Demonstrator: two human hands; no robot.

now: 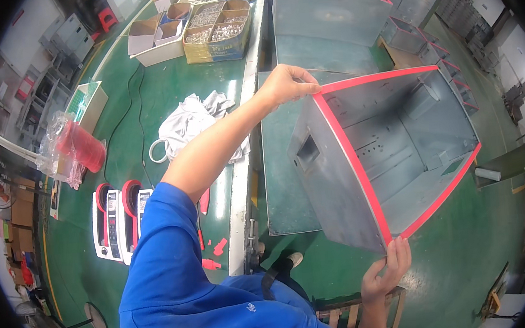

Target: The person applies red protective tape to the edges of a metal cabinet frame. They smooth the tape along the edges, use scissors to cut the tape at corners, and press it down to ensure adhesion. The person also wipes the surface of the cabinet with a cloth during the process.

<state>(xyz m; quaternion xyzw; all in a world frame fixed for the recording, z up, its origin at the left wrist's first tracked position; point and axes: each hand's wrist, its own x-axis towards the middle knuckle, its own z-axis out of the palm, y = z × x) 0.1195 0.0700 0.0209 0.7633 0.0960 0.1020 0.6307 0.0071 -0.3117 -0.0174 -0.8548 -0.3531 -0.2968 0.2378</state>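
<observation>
Head view: We see one person's two bare hands at one open metal box (333, 189), tilted at 3 o'clock, red edging (365, 183) along its rim.
Left hand (287, 85): At 1 o'clock, thumb and forefinger pinch the box's upper near corner.
Right hand (387, 272): Between 4 and 5 o'clock, bent fingers touch the lower corner; we cannot tell whether they grip it.
White machines (115, 224): Two, side by side at 8 o'clock, each with one red ring.
Divided carton (216, 51): One, between 11 and 12 o'clock, four compartments of small metal parts.
White cloth (184, 126): One bundle, 10 o'clock, partly behind the left forearm.
Second metal box (324, 18): One, 1 o'clock, cut off by the top edge.
Obscured: The blue sleeve (159, 267) covers part of one machine; we cannot see what supports the tilted box.
</observation>
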